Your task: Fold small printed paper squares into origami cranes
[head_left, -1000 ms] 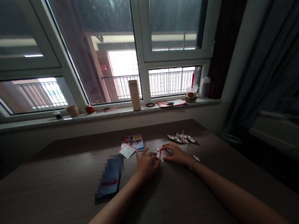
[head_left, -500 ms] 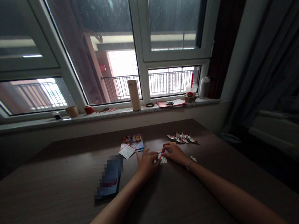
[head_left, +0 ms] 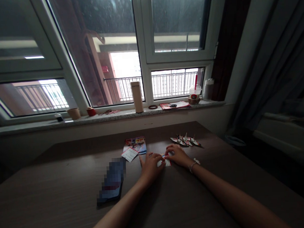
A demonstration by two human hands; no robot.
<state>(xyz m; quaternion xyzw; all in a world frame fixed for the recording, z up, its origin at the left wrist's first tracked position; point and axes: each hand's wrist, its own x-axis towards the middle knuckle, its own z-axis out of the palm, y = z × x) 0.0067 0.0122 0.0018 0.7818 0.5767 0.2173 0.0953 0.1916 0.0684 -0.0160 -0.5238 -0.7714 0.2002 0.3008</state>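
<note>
The person's two hands meet over a dark wooden table (head_left: 69, 178), and between them is a small piece of printed paper (head_left: 167, 163), white with some red. The left hand (head_left: 151, 167) comes to it from the left side, its fingers bent and partly apart, with the fingertips at the paper. The right hand (head_left: 178, 156) is curved, and its thumb and forefinger come near to each other at the paper's upper side. The fingers cover a part of the paper, so one cannot tell whether either hand really pinches it or only presses it. On the right wrist there is a pale bracelet (head_left: 192, 167).

Beyond the left hand lies a colourful printed sheet (head_left: 142, 147), and a white card with a red border (head_left: 130, 154) overlaps its lower left part. Nearer to the person, to the left of the left hand, lies a dark phone (head_left: 112, 179), partly blurred by blocks. Beyond the right hand, a group of folded paper pieces (head_left: 185, 140) rests on the table. On the window sill behind, a beige flask (head_left: 137, 98) stands upright, and scissors (head_left: 173, 105) lie on red-edged papers (head_left: 183, 104).
</note>
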